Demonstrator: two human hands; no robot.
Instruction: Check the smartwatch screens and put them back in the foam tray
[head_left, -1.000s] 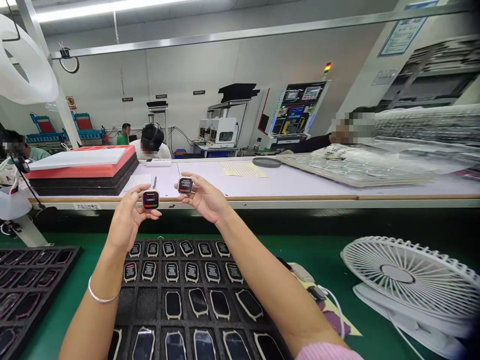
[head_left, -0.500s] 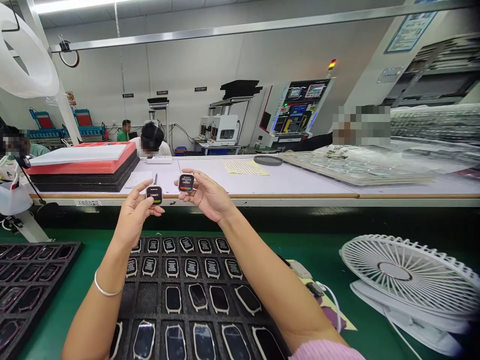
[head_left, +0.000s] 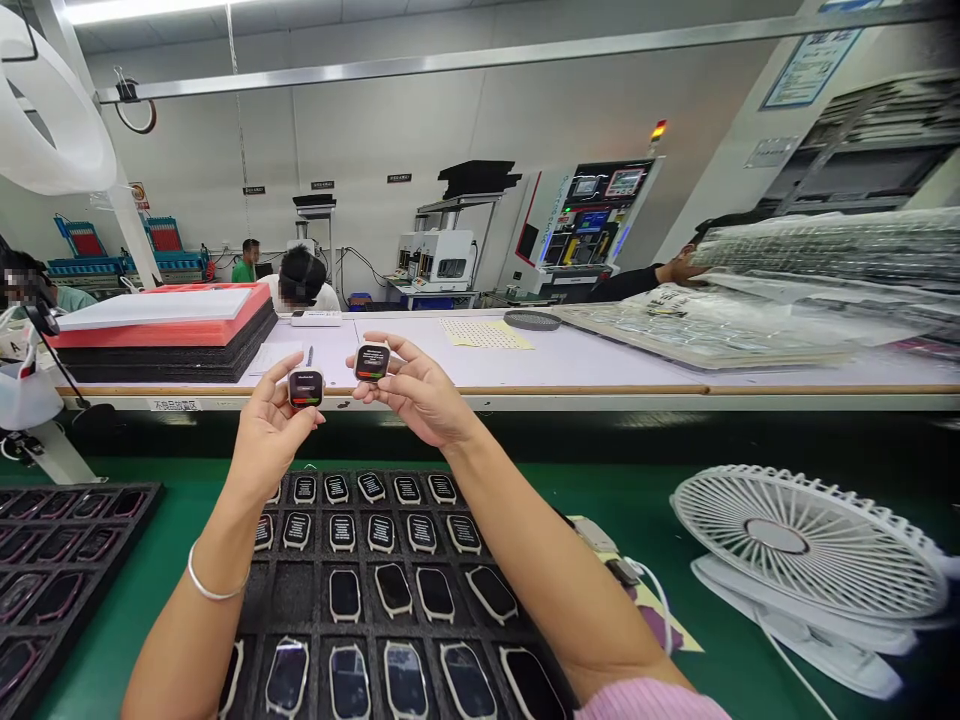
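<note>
My left hand (head_left: pixel 268 432) is raised above the tray and pinches a small square watch body (head_left: pixel 305 388) whose lit screen shows text with a red and green bar. My right hand (head_left: pixel 420 395) holds a second lit watch body (head_left: pixel 372 361) between thumb and fingertips, just to the right of the first and slightly higher. Below both hands lies a black foam tray (head_left: pixel 289 590) with rows of watch bodies (head_left: pixel 381 533); the far rows have lit screens, the near rows are dark.
A second black tray (head_left: pixel 52 560) of dark watch bodies lies at the left. A white desk fan (head_left: pixel 806 560) lies at the right on the green mat. Beyond is a white bench with a red and black foam stack (head_left: pixel 165 335). Other people work at the back.
Both hands drifted slightly upward and the two watch bodies came a little closer together. The view shifted a bit; the grips stay the same.
</note>
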